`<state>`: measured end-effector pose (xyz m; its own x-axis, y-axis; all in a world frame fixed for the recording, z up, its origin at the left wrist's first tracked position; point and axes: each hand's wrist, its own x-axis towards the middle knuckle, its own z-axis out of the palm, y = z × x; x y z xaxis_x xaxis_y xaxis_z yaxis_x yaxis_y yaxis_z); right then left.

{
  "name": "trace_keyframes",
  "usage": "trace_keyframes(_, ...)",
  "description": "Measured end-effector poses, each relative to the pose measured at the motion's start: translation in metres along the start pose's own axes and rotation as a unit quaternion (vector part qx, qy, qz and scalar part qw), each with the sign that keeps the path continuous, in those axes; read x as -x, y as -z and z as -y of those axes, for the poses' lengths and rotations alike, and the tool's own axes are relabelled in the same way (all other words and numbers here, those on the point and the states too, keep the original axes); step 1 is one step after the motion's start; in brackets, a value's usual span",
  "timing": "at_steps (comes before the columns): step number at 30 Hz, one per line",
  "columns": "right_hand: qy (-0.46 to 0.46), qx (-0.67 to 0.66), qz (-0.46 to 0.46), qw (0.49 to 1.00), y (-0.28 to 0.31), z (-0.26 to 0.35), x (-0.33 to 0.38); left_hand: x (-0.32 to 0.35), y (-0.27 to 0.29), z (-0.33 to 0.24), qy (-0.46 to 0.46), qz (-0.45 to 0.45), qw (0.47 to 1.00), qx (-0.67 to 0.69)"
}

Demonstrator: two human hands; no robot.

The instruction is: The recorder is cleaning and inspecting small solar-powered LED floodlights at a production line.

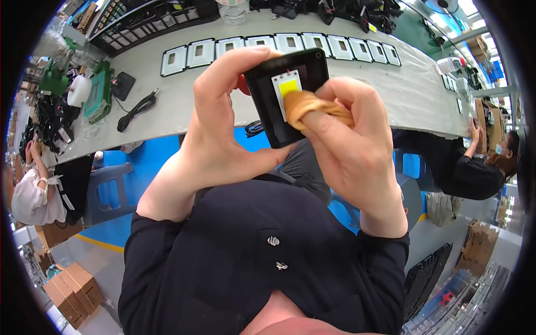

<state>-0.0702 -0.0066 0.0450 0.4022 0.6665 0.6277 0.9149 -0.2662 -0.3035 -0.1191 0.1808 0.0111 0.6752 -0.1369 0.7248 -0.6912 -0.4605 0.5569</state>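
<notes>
Between my hands, above the near edge of the table, is a black rectangular lamp housing (270, 124), held tilted. Inside it sits a white plate with a yellow LED panel (290, 86). My left hand (219, 117) grips the housing by its left side, thumb at the lower edge and fingers around the top edge. My right hand (357, 139) pinches a bunched tan cloth (304, 106) and presses it on the LED plate, covering its lower right part. A bit of red shows behind the housing by my left fingers.
A row of white frames with black edges (201, 53) runs along the table (162, 120). A coiled black cable (137, 110) and a green fixture (97, 92) lie at left. A black crate (151, 25) stands at the back. Other people sit at far left and right (474, 173).
</notes>
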Motion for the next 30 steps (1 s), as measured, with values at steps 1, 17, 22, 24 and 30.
trace_keyframes(1, -0.010, -0.031, 0.007, 0.999, 0.001, 0.002, 0.001, 0.003, -0.001, 0.000, -0.001, -0.018, 1.000, 0.016)
trace_keyframes(17, -0.022, -0.205, 0.037, 0.978, -0.009, 0.018, -0.003, 0.023, 0.004, -0.008, 0.113, -0.107, 0.964, 0.218)
trace_keyframes(22, -0.035, -0.165, -0.059, 0.984, -0.024, 0.018, -0.007, 0.027, 0.011, -0.004, 0.111, -0.068, 0.945, 0.300)
trace_keyframes(24, -0.025, -0.164, -0.043, 0.985, -0.024, 0.025, -0.011, 0.030, 0.013, -0.006, 0.113, -0.074, 0.948, 0.289)
trace_keyframes(30, -0.061, -0.326, 0.023, 0.943, -0.022, 0.025, -0.005, 0.038, 0.022, -0.006, 0.145, -0.042, 0.905, 0.398)
